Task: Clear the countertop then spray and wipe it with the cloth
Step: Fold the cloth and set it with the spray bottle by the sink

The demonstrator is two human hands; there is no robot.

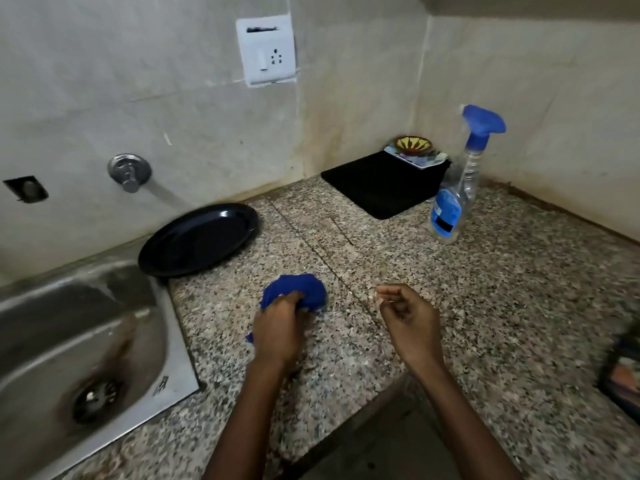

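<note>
I see the blue cloth [298, 292] bunched into a ball at lower centre of the frame, lying on the speckled granite bench [485, 306]. The left hand [277, 330] grips it from above: its fingers [289, 297] are curled tight into the fabric, and a small tail of cloth shows below the wrist at the left. I judge the cloth is bunched this way to give a compact pad for wiping, and that it sits on the bench because wiping is the step in hand or about to begin.

The right hand [405, 315] hovers just right of the cloth, apart from it. Its fingers are loosely curled, thumb near the forefinger, and hold nothing that I can make out.

The spray bottle [457, 188] stands upright at right of centre, well apart from both hands, its blue trigger head uppermost. I judge it is parked there to keep the wiping area free yet within reach.

A black mat [377, 188] lies in the far corner with a small patterned bowl [414, 143] on a dish behind it. A dark plate [199, 239] sits at the bench edge at centre left, overhanging the steel sink [166, 341]. I judge clearing is therefore only partly done.
</note>
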